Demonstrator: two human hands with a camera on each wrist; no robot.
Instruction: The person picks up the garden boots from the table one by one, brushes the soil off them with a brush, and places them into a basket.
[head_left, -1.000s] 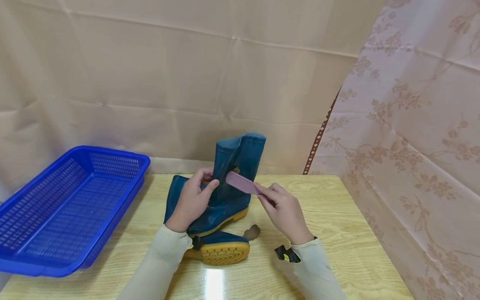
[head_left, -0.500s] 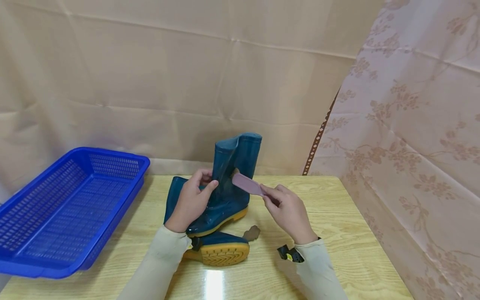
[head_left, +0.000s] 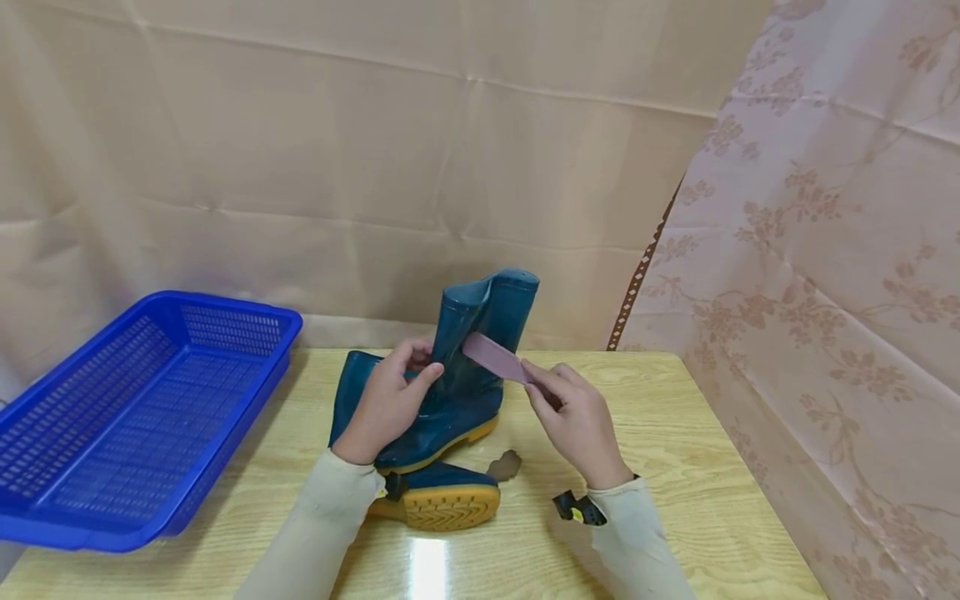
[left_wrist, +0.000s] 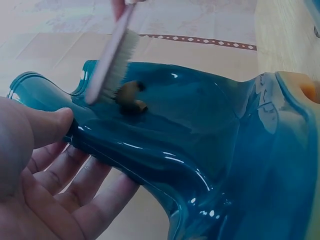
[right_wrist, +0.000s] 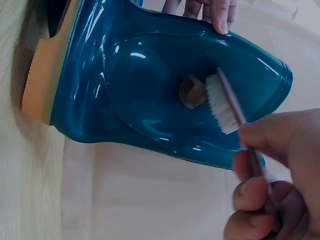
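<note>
A teal rubber boot (head_left: 468, 408) with a yellow sole stands on the table, its shaft leaning right. My left hand (head_left: 390, 400) grips the shaft from the left, thumb on the near side and fingers behind. In my right hand (head_left: 577, 421) is the handle of a mauve brush (head_left: 495, 358), pinched between thumb and fingers. Its white bristles (right_wrist: 220, 102) face the shaft, right beside a brown mud-like lump (right_wrist: 192, 92) stuck there. The left wrist view also shows this lump (left_wrist: 129, 97) at the bristles. A second boot (head_left: 450, 507) lies sole toward me, partly hidden by my left forearm.
A blue plastic basket (head_left: 161, 425) with latticed sides stands at the left. On the wooden table (head_left: 675, 467), a small brown lump (head_left: 505, 466) lies close to the second boot's sole. Beige cloth hangs behind, and flowered cloth (head_left: 847, 317) at the right.
The brush slid down and right along the shaft, then back up and left. The boot's top swayed left and now leans farther right, with my left hand still on it.
</note>
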